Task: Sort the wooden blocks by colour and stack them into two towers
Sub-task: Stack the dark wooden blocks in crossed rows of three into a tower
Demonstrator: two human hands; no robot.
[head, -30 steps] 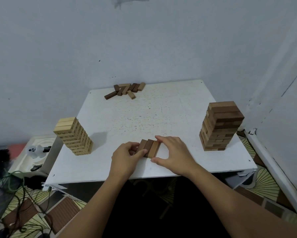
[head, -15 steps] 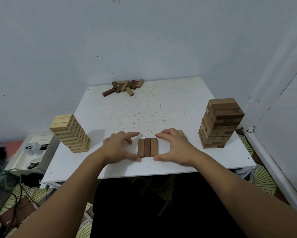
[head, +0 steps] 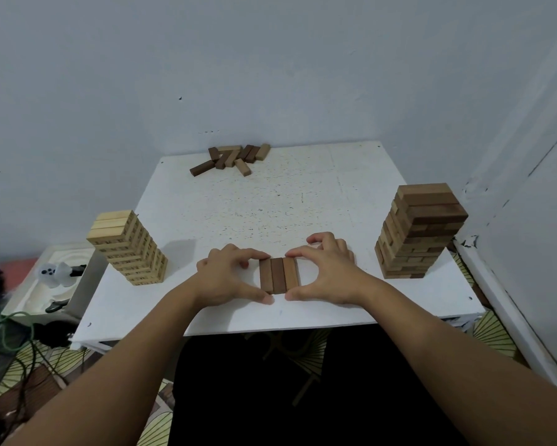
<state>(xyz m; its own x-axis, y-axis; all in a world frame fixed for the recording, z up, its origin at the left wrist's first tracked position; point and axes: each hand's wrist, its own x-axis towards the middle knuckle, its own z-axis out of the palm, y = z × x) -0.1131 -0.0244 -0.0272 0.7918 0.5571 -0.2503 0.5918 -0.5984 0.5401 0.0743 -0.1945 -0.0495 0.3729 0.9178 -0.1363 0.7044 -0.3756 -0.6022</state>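
Note:
Three brown blocks (head: 278, 274) lie side by side as a flat row near the front of the white table (head: 270, 204). My left hand (head: 225, 275) and my right hand (head: 327, 273) frame this row, each with its index finger at the far end and its thumb at the near end, pinching the row lengthwise. A tower of light blocks (head: 127, 247) stands at the table's left edge. At the right edge stands a taller tower of brown blocks (head: 420, 231). Several loose blocks (head: 230, 157), light and brown mixed, lie in a pile at the back.
The table sits in a corner, with walls behind and close on the right of the brown tower. A white box with a small white figure (head: 52, 275) stands left of the table. Cables (head: 10, 333) run over the floor at the lower left.
The row of three brown blocks was slanted and now lies straight. Both hands drew apart to its sides, then closed in, thumbs meeting at its near end.

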